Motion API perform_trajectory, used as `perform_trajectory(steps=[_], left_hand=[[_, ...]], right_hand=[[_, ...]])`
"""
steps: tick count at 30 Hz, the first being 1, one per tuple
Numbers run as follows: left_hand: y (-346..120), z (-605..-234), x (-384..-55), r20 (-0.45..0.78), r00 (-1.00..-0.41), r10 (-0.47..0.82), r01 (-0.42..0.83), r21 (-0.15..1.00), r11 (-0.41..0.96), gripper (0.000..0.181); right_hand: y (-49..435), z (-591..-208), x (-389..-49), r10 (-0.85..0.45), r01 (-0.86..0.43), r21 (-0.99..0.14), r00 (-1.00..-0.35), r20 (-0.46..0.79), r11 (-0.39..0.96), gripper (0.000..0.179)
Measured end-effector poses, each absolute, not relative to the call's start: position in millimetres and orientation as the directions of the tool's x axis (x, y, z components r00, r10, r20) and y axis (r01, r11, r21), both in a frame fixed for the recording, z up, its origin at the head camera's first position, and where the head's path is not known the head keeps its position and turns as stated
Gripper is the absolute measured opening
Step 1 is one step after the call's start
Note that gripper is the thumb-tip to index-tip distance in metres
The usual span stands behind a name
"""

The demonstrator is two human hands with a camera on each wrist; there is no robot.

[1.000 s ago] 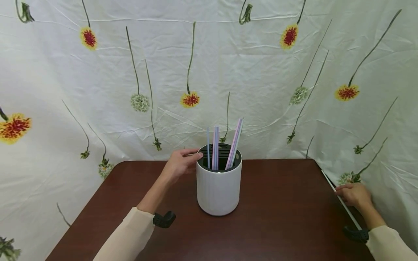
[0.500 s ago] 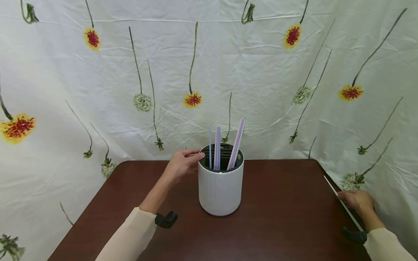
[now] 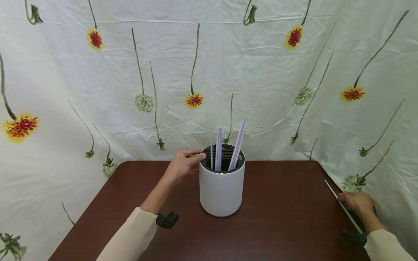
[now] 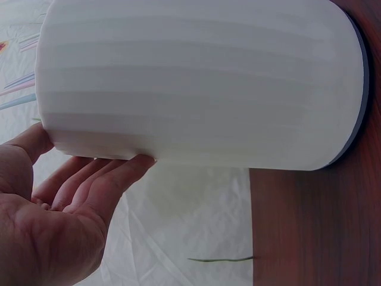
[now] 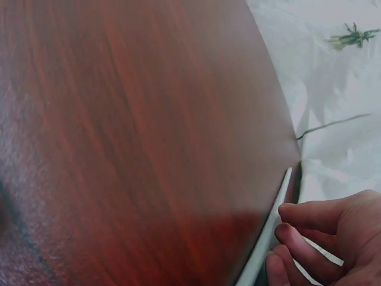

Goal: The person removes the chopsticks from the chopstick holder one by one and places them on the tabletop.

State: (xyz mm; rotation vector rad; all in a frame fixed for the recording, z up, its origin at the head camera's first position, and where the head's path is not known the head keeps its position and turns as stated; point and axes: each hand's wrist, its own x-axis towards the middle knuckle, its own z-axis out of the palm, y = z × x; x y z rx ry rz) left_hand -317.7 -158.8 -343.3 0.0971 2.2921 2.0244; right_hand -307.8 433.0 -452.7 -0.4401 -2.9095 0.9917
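Note:
A white cylindrical holder (image 3: 221, 194) with a black slotted top stands upright on the table. Pink, blue and pale straws (image 3: 236, 148) stick up from it in bunches. My left hand (image 3: 183, 165) holds the holder at its upper left, thumb at the rim and bent fingers against the wall. In the left wrist view, the fingertips (image 4: 143, 161) press on the white side (image 4: 196, 83). Far right, my right hand (image 3: 357, 203) pinches a long pale straw (image 3: 347, 214) close to the table's right edge. The right wrist view shows fingertips (image 5: 286, 211) along this straw (image 5: 259, 253).
The dark brown wooden table (image 3: 277, 217) ends at the right just beside the straw. A white cloth (image 3: 163, 72) printed with flowers hangs behind and along both sides. Dark camera bands (image 3: 167, 220) sit on both wrists.
The right hand and the pale straw have shifted slightly nearer along the table's right edge. The left hand stays at the holder. The head view has turned a little to the left.

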Motion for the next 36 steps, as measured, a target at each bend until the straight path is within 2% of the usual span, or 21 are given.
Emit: perform_trajectory(steps=[1, 4, 8, 14, 19, 28, 36], left_hand=[[-158.4, -343.2, -317.7, -0.022, -0.995, 0.102, -0.010, 0.992, 0.122, 0.052], [-158.5, -343.1, -318.1, -0.022, -0.994, 0.108, -0.007, 0.991, 0.134, 0.053], [-159.7, -342.2, -317.8, -0.025, -0.995, 0.101, -0.009, 0.988, 0.156, 0.052], [-161.1, -342.4, -318.2, -0.030, -0.994, 0.102, -0.013, 0.987, 0.162, 0.052], [-161.5, -344.3, -320.5, -0.040, -0.994, 0.100, -0.023, 0.987, 0.159, 0.051], [-162.2, -344.0, -318.3, -0.046, -0.993, 0.113, -0.029, 0.989, 0.145, 0.053], [-161.2, -343.7, -318.6, -0.040, -0.993, 0.109, -0.024, 0.989, 0.148, 0.053]], right_hand=[[431.2, -448.0, -307.7, 0.256, 0.225, -0.567, -0.966, -0.027, 0.792, 0.036], [418.1, -427.4, -310.3, 0.252, 0.196, -0.548, -0.967, 0.028, 0.813, 0.037], [382.1, -391.2, -318.2, 0.260, 0.161, -0.667, -0.964, 0.051, 0.727, 0.043], [311.9, -345.2, -326.6, 0.112, -0.031, -0.813, -0.987, 0.118, 0.581, 0.050], [253.0, -315.5, -324.6, 0.021, -0.116, -0.874, -0.990, 0.143, 0.472, 0.047], [161.8, -299.7, -320.6, -0.134, -0.226, -0.956, -0.970, 0.203, 0.187, 0.037], [122.3, -303.5, -316.1, -0.165, -0.259, -0.947, -0.959, 0.229, 0.190, 0.036]])
